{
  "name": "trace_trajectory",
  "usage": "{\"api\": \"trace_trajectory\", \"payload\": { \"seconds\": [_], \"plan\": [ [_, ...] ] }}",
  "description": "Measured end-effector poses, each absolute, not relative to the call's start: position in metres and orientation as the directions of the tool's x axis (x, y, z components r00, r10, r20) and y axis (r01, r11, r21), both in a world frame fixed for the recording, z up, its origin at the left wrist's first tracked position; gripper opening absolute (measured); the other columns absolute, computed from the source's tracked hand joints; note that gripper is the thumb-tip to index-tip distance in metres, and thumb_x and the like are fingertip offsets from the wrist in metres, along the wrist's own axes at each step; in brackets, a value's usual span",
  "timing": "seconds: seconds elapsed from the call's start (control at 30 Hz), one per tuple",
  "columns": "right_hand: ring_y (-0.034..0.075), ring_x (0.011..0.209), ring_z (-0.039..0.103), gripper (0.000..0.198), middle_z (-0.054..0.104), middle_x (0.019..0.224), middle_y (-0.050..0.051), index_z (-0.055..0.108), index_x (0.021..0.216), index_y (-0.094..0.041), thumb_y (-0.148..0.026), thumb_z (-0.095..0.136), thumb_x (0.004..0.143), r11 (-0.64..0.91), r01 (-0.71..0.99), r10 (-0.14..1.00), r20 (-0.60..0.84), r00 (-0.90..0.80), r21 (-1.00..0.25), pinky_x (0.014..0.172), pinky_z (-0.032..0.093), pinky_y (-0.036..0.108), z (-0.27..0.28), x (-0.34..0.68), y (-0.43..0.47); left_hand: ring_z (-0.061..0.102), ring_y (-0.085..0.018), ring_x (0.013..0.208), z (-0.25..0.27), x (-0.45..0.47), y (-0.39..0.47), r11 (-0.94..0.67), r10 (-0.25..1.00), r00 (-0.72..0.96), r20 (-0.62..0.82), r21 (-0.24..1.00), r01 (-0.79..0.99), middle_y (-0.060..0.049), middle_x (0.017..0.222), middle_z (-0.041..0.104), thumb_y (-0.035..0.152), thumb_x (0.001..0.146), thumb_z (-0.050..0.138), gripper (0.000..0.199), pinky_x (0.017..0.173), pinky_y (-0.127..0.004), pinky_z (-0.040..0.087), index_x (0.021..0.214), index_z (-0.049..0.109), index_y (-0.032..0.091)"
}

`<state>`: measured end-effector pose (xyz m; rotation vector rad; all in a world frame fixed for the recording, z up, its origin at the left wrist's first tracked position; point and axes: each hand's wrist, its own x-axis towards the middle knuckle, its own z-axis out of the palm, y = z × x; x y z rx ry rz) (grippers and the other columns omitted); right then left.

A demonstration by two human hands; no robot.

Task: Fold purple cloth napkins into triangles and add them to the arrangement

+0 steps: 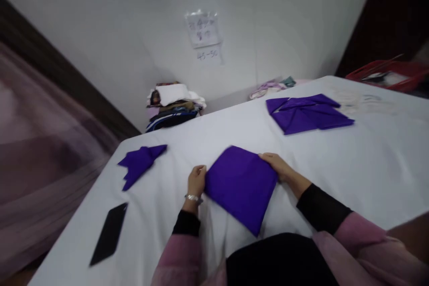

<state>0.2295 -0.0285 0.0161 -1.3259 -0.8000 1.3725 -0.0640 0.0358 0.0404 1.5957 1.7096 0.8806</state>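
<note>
Handling the middle cloth over the counter well calls for light, even tension, with the left hand pinching its left corner and the right hand gripping its upper-right edge, to prevent creases and crooked edges.

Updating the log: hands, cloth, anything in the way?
Left hand at left corner of middle purple cloth, right hand at upper-right edge. Cloth smooth between them. Black slab off left, apart from cloth.

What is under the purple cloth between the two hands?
The white cover shows around the purple cloth, so it probably continues beneath. Anything directly under the cloth is covered and cannot be seen.
</note>
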Motion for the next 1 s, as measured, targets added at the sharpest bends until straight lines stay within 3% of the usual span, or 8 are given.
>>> {"api": "trace_trajectory", "payload": {
  "seconds": [0.1,0.27,0.37,0.43,0.8,1.0],
  "plan": [
    [0.008,0.044,0.040,0.037,0.049,0.050,-0.004,0.056,0.063,-0.017,-0.053,0.069,0.065,-0.292,-0.143,0.936,-0.313,0.162,-0.946,0.043,0.030,0.023,0.014,0.235,-0.027,0.064,-0.018,0.076,0.022,-0.069,0.033,0.099,0.992,-0.121,-0.032,0.792,0.602,-0.009,0.085,0.069,0.031,0.083,0.051,0.027,0.073,-0.031,0.048,0.099,0.060,0.013],
    [0.011,0.049,0.042,0.039,0.051,0.053,-0.002,0.059,0.064,-0.018,-0.056,0.061,0.070,-0.179,0.244,0.975,-0.139,0.170,-0.953,0.047,0.032,0.024,0.012,0.243,-0.027,0.061,-0.015,0.077,0.015,-0.066,0.011,0.028,0.998,-0.059,0.021,0.700,0.714,-0.004,0.086,0.067,0.027,0.080,0.059,0.025,0.075,-0.028,0.045,0.103,0.061,0.016],
    [0.013,0.053,0.046,0.039,0.054,0.055,-0.001,0.059,0.065,-0.019,-0.056,0.053,0.076,-0.110,0.489,0.985,-0.027,0.173,-0.865,0.049,0.033,0.025,0.010,0.247,-0.027,0.059,-0.016,0.079,0.017,-0.061,0.004,-0.048,0.998,0.014,0.064,0.574,0.817,-0.003,0.083,0.064,0.022,0.079,0.059,0.013,0.073,-0.028,0.043,0.090,0.064,0.018],
    [0.014,0.053,0.047,0.040,0.054,0.054,-0.001,0.057,0.062,-0.020,-0.055,0.050,0.079,-0.068,0.605,0.988,0.031,0.151,-0.793,0.050,0.034,0.026,0.008,0.249,-0.027,0.057,-0.016,0.078,0.018,-0.059,0.002,-0.052,0.997,0.013,0.074,0.555,0.830,-0.002,0.079,0.063,0.019,0.078,0.059,0.004,0.071,-0.028,0.042,0.079,0.063,0.019],
    [0.017,0.053,0.052,0.049,0.057,0.054,0.002,0.050,0.057,-0.023,-0.055,0.031,0.088,0.059,0.858,0.984,0.177,0.037,-0.511,0.054,0.033,0.029,0.008,0.252,-0.027,0.051,-0.011,0.063,0.028,-0.060,-0.010,-0.239,0.957,0.000,0.290,0.789,0.566,0.004,0.068,0.056,0.031,0.086,0.049,0.017,0.061,-0.023,0.039,0.074,0.053,0.020],
    [0.021,0.068,0.063,0.046,0.069,0.073,0.004,0.065,0.073,-0.023,-0.053,0.034,0.090,0.154,0.860,0.967,0.254,-0.029,-0.486,0.059,0.042,0.031,0.008,0.252,-0.030,0.045,-0.010,0.056,0.035,-0.061,-0.023,-0.259,0.956,0.012,0.292,0.825,0.502,0.006,0.062,0.050,0.035,0.088,0.047,0.018,0.055,-0.022,0.035,0.077,0.050,0.020]
  ]
}}
